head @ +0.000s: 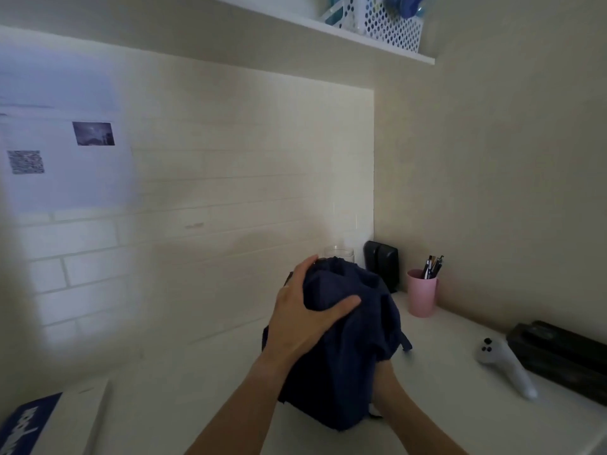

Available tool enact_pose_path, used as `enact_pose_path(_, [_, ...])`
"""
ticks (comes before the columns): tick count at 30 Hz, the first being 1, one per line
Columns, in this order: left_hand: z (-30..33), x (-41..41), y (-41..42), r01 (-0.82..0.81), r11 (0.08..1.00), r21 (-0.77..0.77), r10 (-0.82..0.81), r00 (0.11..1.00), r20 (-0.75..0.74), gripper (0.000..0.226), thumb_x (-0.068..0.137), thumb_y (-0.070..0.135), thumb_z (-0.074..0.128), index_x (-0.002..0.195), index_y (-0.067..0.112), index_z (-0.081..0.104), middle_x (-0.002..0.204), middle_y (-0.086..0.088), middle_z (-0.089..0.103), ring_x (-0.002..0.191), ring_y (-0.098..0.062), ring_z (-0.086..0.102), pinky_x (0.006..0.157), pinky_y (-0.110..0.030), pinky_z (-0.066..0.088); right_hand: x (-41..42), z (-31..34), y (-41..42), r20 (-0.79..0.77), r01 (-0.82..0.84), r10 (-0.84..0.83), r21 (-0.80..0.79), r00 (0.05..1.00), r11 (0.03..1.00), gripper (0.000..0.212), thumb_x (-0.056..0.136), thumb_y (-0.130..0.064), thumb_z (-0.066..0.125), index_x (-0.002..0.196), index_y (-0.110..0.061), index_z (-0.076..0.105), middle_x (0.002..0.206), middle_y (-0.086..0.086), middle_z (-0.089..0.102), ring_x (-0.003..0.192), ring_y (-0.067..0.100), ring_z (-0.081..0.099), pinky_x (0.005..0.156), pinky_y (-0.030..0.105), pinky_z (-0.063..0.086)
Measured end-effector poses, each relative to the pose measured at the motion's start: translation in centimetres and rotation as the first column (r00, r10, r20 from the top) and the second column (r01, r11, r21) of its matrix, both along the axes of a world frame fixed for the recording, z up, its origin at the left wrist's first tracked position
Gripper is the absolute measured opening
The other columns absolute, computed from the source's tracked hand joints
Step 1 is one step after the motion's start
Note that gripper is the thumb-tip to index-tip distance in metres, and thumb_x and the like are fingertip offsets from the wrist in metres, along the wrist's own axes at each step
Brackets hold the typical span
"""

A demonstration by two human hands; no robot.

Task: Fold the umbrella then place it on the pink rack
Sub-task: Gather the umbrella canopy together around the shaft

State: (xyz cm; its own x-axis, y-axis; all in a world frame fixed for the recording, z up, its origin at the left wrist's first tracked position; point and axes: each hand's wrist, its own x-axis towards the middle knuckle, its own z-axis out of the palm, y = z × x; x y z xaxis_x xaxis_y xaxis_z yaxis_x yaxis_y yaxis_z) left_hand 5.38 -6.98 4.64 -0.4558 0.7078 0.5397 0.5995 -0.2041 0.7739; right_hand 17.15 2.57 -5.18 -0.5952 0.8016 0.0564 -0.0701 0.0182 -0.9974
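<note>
A dark navy umbrella (348,356), collapsed with its fabric bunched loosely, stands roughly upright over the white desk (197,389) in front of me. My left hand (305,320) wraps around the upper fabric from the left, thumb across the front. My right hand (391,389) grips the lower end of the umbrella, partly hidden by the cloth. A short strap (406,343) sticks out on the umbrella's right side. No pink rack is in view.
A pink cup with pens (422,292) stands at the back right beside a black box (382,266) and a clear glass (340,252). A white controller (507,369) and a dark case (565,359) lie right. A blue-and-white box (49,425) sits left. A shelf with a white basket (377,21) hangs overhead.
</note>
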Motion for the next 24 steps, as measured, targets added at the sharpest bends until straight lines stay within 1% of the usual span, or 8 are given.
enact_pose_path(2, [-0.7, -0.8, 0.1, -0.008, 0.998, 0.064, 0.008, 1.0, 0.0, 0.078, 0.07, 0.044, 0.091, 0.135, 0.048, 0.047, 0.131, 0.028, 0.06, 0.119, 0.004, 0.059, 0.105, -0.028, 0.051, 2.4, 1.1, 0.9, 0.134, -0.113, 0.083, 0.231, 0.988, 0.966, 0.063, 0.086, -0.001, 0.068, 0.141, -0.019, 0.041, 0.139, 0.002, 0.056, 0.124, 0.017, 0.062, 0.087, 0.016, 0.055])
enact_pose_path(4, [-1.1, -1.6, -0.1, 0.015, 0.993, 0.117, -0.016, 1.0, 0.008, 0.073, 0.074, 0.024, 0.091, 0.133, 0.041, 0.052, 0.123, 0.027, 0.066, 0.111, 0.006, 0.064, 0.096, -0.021, 0.054, 5.4, 4.0, 2.3, 0.102, -0.181, 0.158, 0.277, 0.982, 0.944, 0.086, 0.074, -0.008, 0.076, 0.147, -0.025, 0.034, 0.148, -0.006, 0.047, 0.135, 0.007, 0.052, 0.1, 0.018, 0.048])
enact_pose_path(7, [-1.2, -1.4, 0.0, 0.057, 0.987, 0.149, -0.058, 0.998, 0.007, 0.071, 0.077, 0.013, 0.088, 0.135, 0.033, 0.053, 0.127, 0.018, 0.066, 0.116, 0.0, 0.064, 0.097, -0.02, 0.053, 7.4, 10.3, 2.9, -0.152, -0.094, 0.144, 0.295, 0.978, 0.951, 0.085, 0.073, 0.002, 0.064, 0.149, -0.029, 0.039, 0.158, 0.0, 0.041, 0.15, 0.016, 0.032, 0.111, 0.027, 0.036])
enact_pose_path(10, [-1.5, -0.9, 0.5, 0.063, 0.986, 0.158, -0.065, 0.998, 0.013, 0.07, 0.078, 0.014, 0.088, 0.137, 0.03, 0.053, 0.131, 0.016, 0.065, 0.119, -0.002, 0.063, 0.102, -0.027, 0.053, 7.2, 13.2, 2.5, -0.214, -0.292, 0.342, 0.232, 0.915, 0.928, 0.096, 0.068, -0.037, 0.076, 0.154, -0.025, 0.036, 0.163, 0.001, 0.034, 0.152, 0.015, 0.027, 0.125, 0.039, 0.02])
enact_pose_path(13, [-2.3, -1.2, 0.6, 0.021, 0.987, 0.162, -0.028, 0.999, 0.037, 0.066, 0.078, 0.013, 0.088, 0.133, 0.033, 0.058, 0.125, 0.016, 0.069, 0.113, -0.007, 0.067, 0.101, -0.038, 0.056, 7.4, 12.2, 4.3, -0.254, -0.365, 0.398, 0.167, 0.881, 0.916, 0.076, 0.072, -0.015, 0.049, 0.145, -0.034, 0.052, 0.156, -0.004, 0.047, 0.147, 0.012, 0.037, 0.125, 0.046, 0.022])
enact_pose_path(18, [-2.5, -1.3, 0.5, -0.004, 0.988, 0.152, -0.024, 0.984, 0.179, 0.063, 0.077, 0.009, 0.087, 0.133, 0.026, 0.062, 0.127, 0.012, 0.07, 0.116, -0.005, 0.066, 0.1, -0.024, 0.054, 9.2, 10.8, 4.4, 0.127, -0.411, 0.391, 0.293, 0.912, 0.863, 0.085, 0.062, 0.0, 0.059, 0.141, -0.031, 0.054, 0.149, -0.003, 0.054, 0.132, 0.016, 0.056, 0.093, 0.03, 0.057])
enact_pose_path(22, [-1.2, -1.3, 0.9, -0.022, 0.992, 0.123, 0.016, 0.999, 0.048, 0.046, 0.075, 0.007, 0.082, 0.109, 0.034, 0.069, 0.109, 0.014, 0.074, 0.103, -0.004, 0.069, 0.088, -0.017, 0.054, 11.3, 12.2, 5.3, 0.234, -0.657, 0.615, 0.213, 0.753, 0.724, 0.114, 0.063, -0.008, 0.084, 0.157, -0.028, 0.024, 0.163, -0.012, 0.033, 0.151, 0.006, 0.03, 0.122, 0.037, 0.029])
enact_pose_path(24, [-1.0, -1.7, 0.8, -0.03, 0.995, 0.1, 0.035, 0.998, -0.047, 0.047, 0.074, 0.011, 0.082, 0.11, 0.038, 0.067, 0.111, 0.013, 0.072, 0.103, -0.002, 0.067, 0.091, -0.018, 0.053, 11.5, 13.5, 5.3, 0.264, -0.607, 0.549, 0.26, 0.793, 0.751, 0.126, 0.06, -0.031, 0.095, 0.159, -0.034, 0.017, 0.165, -0.013, 0.027, 0.151, 0.003, 0.026, 0.124, 0.035, 0.021])
